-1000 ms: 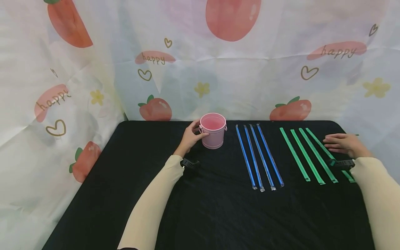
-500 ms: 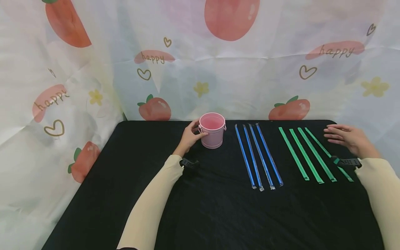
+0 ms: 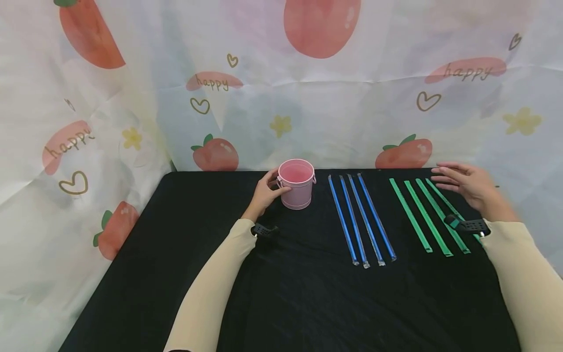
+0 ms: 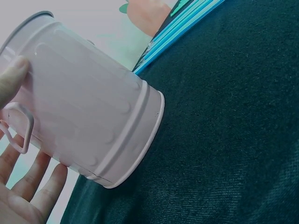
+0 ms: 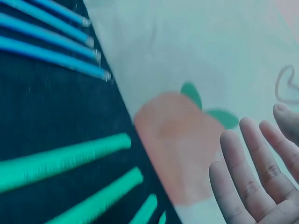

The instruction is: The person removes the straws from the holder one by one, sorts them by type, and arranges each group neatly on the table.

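A small pink bucket (image 3: 297,196) with side handles stands upright near the far edge of the black cloth. My left hand (image 3: 263,196) holds it from the left, thumb (image 4: 13,79) on the near wall and the other fingers around the side by the handle (image 4: 23,126). Over the far ends of the green strips (image 3: 410,215), my right hand (image 3: 472,188) hovers with fingers extended, holding nothing. In the right wrist view that hand (image 5: 261,186) is apart from the strips. Several slim blue sticks (image 3: 342,220) in clear wrapping lie between bucket and strips.
Black cloth (image 3: 286,293) covers the table. A pale curtain (image 3: 334,122) printed with fruit and hearts hangs right behind its far edge, and another patterned sheet (image 3: 26,210) hangs along the left. My right forearm (image 3: 519,274) passes over the table's right side.
My right hand, first near the rightmost green strip, moves up and right, then leftward over the strips' far ends. The left hand stays on the bucket. The view shifts slightly.
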A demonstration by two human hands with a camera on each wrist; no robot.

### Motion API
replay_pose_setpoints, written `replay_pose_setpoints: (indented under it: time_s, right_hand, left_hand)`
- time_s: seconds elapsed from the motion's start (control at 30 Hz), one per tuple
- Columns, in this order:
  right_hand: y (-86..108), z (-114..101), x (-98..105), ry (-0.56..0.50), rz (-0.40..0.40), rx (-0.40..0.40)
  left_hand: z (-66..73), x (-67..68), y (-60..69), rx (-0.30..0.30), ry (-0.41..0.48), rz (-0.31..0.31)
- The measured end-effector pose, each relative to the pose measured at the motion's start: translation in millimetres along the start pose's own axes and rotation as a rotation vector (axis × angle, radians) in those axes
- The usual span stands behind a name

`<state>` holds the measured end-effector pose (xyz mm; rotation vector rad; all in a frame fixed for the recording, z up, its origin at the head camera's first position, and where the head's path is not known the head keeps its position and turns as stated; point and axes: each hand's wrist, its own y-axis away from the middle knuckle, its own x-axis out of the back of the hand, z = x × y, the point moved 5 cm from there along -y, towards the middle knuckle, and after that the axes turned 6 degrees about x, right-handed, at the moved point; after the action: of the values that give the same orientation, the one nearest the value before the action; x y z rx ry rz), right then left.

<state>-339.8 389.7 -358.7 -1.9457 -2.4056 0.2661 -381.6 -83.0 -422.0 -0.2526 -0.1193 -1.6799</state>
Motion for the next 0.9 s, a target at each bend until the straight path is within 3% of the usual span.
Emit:
replay_pose_setpoints:
  time_s: [0.3,0.53,0.73,0.83,0.9]
  right_hand:
    - [-9.2,-7.5,-38.2,0.093,-0.016,0.066]
    - [-12.1,-6.6,-61.9,0.223,-0.003,0.083]
    - [-15.4,-8.3,-85.7,0.217,-0.009,0.089]
    - [-17.7,-8.2,-96.9,0.220,-0.025,0.109]
    - [-19.1,-6.8,-103.7,0.233,-0.033,0.121]
  left_hand:
    - [0.0,0.1,0.6,-0.011,0.013,-0.010]
    - [-1.1,-0.7,1.0,0.005,0.001,-0.019]
    - [7.1,0.5,7.8,-0.013,0.009,-0.035]
    - [6.0,0.7,7.9,-0.026,0.001,-0.028]
    - [-2.2,0.2,4.0,-0.041,-0.004,-0.014]
